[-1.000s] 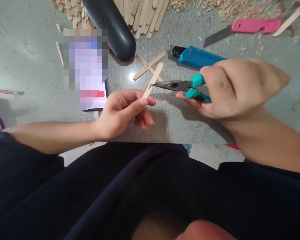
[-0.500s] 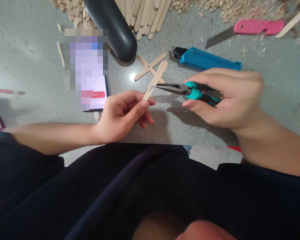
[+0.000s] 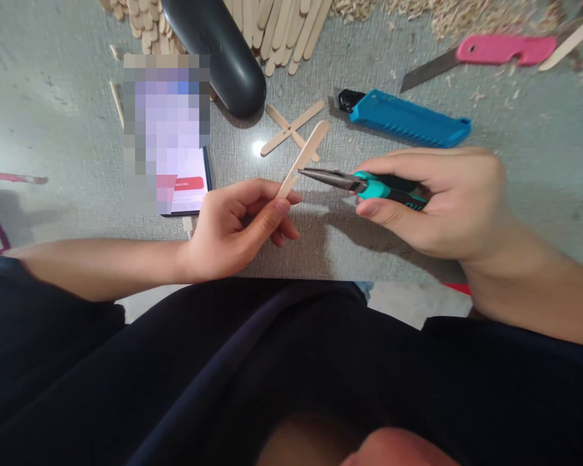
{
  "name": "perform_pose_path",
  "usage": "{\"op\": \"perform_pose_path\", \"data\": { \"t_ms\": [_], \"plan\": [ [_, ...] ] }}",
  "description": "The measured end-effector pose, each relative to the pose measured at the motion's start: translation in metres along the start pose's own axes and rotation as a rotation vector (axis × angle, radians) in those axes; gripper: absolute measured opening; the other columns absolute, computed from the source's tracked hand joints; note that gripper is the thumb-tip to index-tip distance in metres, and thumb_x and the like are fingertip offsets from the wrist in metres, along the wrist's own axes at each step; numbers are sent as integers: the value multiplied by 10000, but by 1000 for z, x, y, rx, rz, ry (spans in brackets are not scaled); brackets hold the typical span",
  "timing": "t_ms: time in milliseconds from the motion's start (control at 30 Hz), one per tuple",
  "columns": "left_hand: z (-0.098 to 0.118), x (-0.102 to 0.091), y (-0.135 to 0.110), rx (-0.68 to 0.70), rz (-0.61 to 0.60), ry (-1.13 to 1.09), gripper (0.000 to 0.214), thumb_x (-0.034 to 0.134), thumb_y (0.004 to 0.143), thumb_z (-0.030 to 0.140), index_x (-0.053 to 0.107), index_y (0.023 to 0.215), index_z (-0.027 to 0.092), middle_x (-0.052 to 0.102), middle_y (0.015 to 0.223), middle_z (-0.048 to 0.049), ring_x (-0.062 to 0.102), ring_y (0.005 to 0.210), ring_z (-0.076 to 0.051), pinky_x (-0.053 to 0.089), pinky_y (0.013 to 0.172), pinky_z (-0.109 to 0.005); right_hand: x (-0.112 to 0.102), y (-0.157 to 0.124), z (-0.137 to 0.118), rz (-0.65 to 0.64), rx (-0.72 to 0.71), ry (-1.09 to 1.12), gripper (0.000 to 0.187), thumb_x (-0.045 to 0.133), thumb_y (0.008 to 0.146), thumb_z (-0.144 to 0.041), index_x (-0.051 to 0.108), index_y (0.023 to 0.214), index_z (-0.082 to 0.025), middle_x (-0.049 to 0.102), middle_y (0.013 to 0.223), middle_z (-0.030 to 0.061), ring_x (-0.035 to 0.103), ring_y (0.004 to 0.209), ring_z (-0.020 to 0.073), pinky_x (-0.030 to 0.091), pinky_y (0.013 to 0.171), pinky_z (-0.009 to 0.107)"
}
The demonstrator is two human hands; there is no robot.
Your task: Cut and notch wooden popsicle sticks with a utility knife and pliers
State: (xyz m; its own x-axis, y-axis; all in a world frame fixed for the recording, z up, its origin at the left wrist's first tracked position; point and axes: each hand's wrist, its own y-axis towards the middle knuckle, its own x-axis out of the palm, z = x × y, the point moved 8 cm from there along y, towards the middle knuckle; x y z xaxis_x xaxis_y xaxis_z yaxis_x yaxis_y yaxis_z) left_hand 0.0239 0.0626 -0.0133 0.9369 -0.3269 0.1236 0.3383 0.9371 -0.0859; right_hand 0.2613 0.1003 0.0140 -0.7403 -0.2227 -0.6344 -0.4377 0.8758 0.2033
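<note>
Pinched between the thumb and fingers of my left hand (image 3: 250,223) is a wooden craft stick (image 3: 311,145), tilted up to the right, with a small notch in its edge. My right hand (image 3: 442,200) grips needle-nose pliers (image 3: 333,178) with teal and black handles. The tips of the pliers' jaws are at the notched edge of the stick; I cannot tell whether they pinch it. Just beyond, two craft sticks (image 3: 301,121) lie crossed on the grey table (image 3: 223,145).
A blue box cutter (image 3: 408,120) and a pink-handled knife (image 3: 508,50) lie at the right, near wood shavings (image 3: 451,16). Bundled craft sticks (image 3: 286,32) and a black case (image 3: 218,55) sit at the back. A phone (image 3: 184,194) on a cable is at the left.
My right hand and the pliers have moved slightly down and left along the stick's edge. The stick has turned a little in my left hand.
</note>
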Motion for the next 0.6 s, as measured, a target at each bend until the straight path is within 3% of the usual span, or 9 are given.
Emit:
{"op": "perform_pose_path", "data": {
  "t_ms": [167,433,600],
  "plan": [
    [-1,1,0,-21,2,23,437,743,1210,581,843,1158,159,893,832,-53,857,655,-146,733,627,-219,0,-1,3,-4,34,10,364,968,968,-639,946,1097,-300,926,1007,63,818,777,247,630,691,369],
    [0,-1,0,44,4,51,378,723,1234,504,847,1186,150,910,856,-43,861,657,-126,729,639,-186,2,-2,-2,-65,-16,27,364,910,1080,-596,940,1137,-237,903,969,26,803,758,161,556,652,278],
    [2,-1,-1,82,-10,61,345,711,1244,460,857,1217,148,915,857,-40,862,653,-120,726,640,-168,1,-3,-7,-18,-60,35,365,889,1105,-588,922,1109,-224,881,949,25,772,752,140,544,659,264]
  ]
}}
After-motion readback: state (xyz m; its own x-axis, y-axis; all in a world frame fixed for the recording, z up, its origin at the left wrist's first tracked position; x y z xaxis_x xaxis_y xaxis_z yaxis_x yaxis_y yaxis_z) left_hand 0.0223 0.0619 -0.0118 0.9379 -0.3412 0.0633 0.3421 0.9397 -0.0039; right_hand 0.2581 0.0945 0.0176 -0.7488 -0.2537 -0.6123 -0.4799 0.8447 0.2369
